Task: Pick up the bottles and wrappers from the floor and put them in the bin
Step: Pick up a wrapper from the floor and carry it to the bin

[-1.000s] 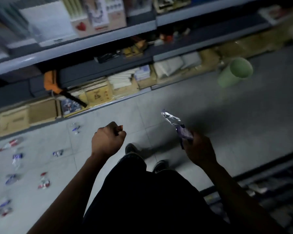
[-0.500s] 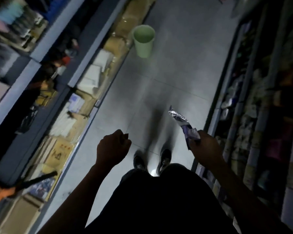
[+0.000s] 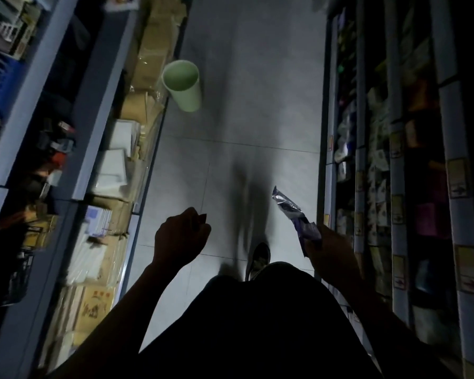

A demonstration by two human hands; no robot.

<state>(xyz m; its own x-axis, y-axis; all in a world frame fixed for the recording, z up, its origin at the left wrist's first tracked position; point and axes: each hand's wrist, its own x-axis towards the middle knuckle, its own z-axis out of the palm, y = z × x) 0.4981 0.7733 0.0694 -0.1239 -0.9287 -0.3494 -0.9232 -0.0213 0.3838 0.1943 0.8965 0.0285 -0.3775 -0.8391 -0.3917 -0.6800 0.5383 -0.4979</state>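
Note:
My right hand (image 3: 330,248) is shut on a crumpled purple and silver wrapper (image 3: 296,214), whose free end sticks up and to the left above the fist. My left hand (image 3: 179,240) is curled into a fist with nothing visible in it, held at waist height over the floor. A pale green bin (image 3: 185,87) stands open-topped on the grey tiled floor, far ahead on the left, close to the left shelf. No other wrappers or bottles show on the floor in this view.
I stand in a narrow aisle. A grey shelf unit (image 3: 101,86) stacked with cardboard boxes and paper lines the left side. Another shelf (image 3: 394,160) with packaged goods lines the right. One shoe (image 3: 259,258) shows below my dark clothing.
The view has swung from the littered floor and the left shelf to look down the aisle. The green bin now appears ahead and nearer. Both hands keep their grips.

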